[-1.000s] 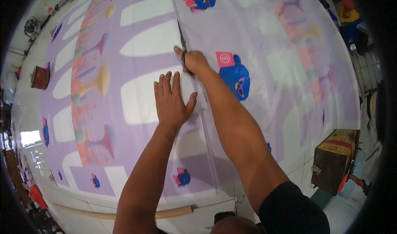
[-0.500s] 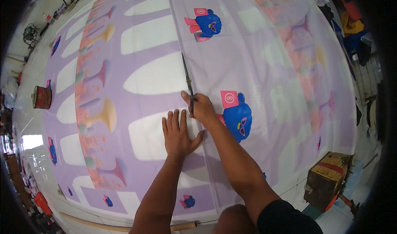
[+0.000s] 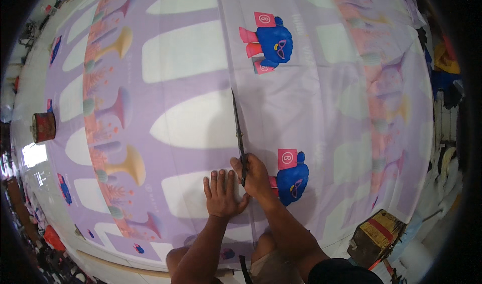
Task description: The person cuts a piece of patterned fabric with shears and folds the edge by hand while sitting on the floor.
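Observation:
A pair of long dark scissors [image 3: 239, 133] lies along a lengthwise line in the large lilac printed fabric [image 3: 191, 81], its tip pointing away from me. My right hand [image 3: 255, 176] is closed round the scissors' handles; the blades look close together. Beside it, my left hand [image 3: 223, 193] rests flat on a white printed shape, fingers spread and holding nothing. Just right of my right hand is a printed blue figure [image 3: 292, 184] with a pink square. Right of the line the fabric looks paler, and the print shows through faintly.
At the left edge of the fabric stands a round reddish tin [image 3: 43, 127]. A worn yellow-and-red box [image 3: 376, 236] is at the near right corner. A long tube [image 3: 120, 265] lies along the near edge. Assorted goods crowd both sides of the floor.
The view has shifted, so the fabric, hands and scissors sit lower in the picture, and my knees show more. Against the print, hands and scissors stay in nearly the same place.

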`<act>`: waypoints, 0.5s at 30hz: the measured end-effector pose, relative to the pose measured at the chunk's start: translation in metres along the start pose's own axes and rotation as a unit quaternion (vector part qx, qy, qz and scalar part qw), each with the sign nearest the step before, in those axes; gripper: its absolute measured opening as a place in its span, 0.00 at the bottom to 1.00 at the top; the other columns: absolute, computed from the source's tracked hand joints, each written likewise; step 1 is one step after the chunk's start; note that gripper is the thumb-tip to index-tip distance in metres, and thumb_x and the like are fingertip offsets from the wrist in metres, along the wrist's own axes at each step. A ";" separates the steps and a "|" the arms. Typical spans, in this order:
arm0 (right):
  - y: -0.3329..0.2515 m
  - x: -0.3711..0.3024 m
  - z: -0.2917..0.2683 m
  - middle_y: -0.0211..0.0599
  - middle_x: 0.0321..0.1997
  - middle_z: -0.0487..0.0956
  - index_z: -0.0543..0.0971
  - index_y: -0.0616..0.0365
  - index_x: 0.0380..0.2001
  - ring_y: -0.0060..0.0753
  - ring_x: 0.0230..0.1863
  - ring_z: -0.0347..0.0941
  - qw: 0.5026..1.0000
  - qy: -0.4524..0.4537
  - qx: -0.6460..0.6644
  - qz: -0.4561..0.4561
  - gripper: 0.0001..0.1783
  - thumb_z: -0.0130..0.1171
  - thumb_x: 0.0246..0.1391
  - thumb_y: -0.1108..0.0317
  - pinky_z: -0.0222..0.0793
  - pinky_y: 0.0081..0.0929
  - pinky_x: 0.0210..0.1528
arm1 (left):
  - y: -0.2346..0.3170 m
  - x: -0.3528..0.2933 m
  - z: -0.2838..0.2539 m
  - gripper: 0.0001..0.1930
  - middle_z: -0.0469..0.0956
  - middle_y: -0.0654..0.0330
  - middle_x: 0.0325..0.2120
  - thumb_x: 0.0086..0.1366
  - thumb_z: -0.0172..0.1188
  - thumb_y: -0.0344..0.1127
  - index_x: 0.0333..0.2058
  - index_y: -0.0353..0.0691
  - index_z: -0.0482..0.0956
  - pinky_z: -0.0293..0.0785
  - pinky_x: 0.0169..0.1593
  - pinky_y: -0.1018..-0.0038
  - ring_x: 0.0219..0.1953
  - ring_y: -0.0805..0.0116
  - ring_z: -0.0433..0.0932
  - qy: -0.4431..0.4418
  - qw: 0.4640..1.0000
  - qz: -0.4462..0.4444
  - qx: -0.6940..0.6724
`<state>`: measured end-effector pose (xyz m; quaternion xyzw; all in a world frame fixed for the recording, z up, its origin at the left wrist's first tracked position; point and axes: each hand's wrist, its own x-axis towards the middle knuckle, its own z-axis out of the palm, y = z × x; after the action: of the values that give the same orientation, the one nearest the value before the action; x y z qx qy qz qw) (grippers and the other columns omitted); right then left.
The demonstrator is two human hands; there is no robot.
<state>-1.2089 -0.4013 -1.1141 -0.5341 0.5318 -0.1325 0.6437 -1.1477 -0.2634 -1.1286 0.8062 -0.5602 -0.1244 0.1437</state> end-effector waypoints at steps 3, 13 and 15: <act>-0.010 0.014 0.004 0.26 0.15 0.69 0.71 0.57 0.26 0.17 0.18 0.66 1.000 0.007 0.001 -0.025 0.22 0.62 0.64 0.50 0.62 0.22 0.21 | -0.001 0.001 0.001 0.44 0.62 0.41 0.62 0.54 0.66 0.58 0.63 0.35 0.66 0.46 0.70 0.37 0.68 0.38 0.58 0.017 1.000 0.004 0.006; -0.053 0.088 -0.001 0.24 0.14 0.67 0.69 0.56 0.22 0.17 0.14 0.64 1.000 0.005 -0.023 -0.015 0.28 0.64 0.59 0.44 0.61 0.21 0.18 | -0.001 -0.001 -0.002 0.47 0.62 0.42 0.62 0.53 0.66 0.61 0.64 0.36 0.65 0.47 0.69 0.36 0.68 0.38 0.58 -0.020 1.000 -0.007 0.012; -0.054 0.092 -0.003 0.24 0.13 0.67 0.70 0.56 0.23 0.17 0.14 0.64 0.999 0.003 -0.025 -0.020 0.28 0.64 0.59 0.44 0.61 0.21 0.17 | 0.000 -0.001 -0.001 0.47 0.62 0.43 0.62 0.53 0.67 0.62 0.64 0.37 0.65 0.49 0.68 0.36 0.68 0.39 0.58 -0.012 1.000 -0.004 0.014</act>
<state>-1.1530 -0.4917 -1.1191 -0.5603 0.5262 -0.1332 0.6257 -1.1471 -0.2624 -1.1277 0.8086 -0.5608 -0.1267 0.1250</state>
